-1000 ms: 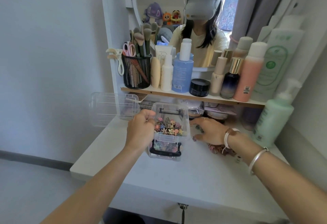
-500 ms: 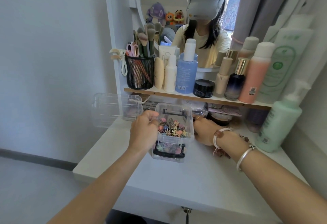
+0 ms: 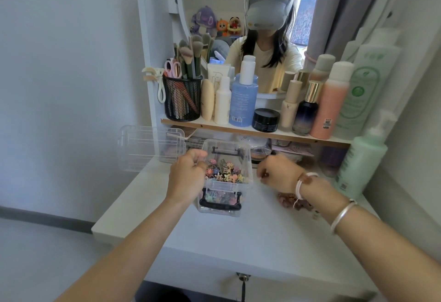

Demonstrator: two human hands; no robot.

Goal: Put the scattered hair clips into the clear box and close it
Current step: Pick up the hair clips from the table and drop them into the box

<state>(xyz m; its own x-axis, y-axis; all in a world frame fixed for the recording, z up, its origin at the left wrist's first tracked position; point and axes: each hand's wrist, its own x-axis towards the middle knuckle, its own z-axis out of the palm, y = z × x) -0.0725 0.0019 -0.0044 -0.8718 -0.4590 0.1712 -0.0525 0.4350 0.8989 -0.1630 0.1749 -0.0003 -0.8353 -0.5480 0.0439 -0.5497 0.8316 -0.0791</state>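
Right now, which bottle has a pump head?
The mint-green bottle at far right, standing on the desk by the shelf's end. The bottles up on the shelf all show plain caps.

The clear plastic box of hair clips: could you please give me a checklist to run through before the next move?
1. The clear plastic box is open, with colourful hair clips inside: ok.
2. The left hand grips the box's left rim: ok.
3. The right hand, curled beside the box, holds a clip: cannot tell.
4. The white table is free of stray clips: not ok; a brownish cluster, apparently clips, lies by the right wrist.
5. The clear lid lies within reach, left of the box: ok.
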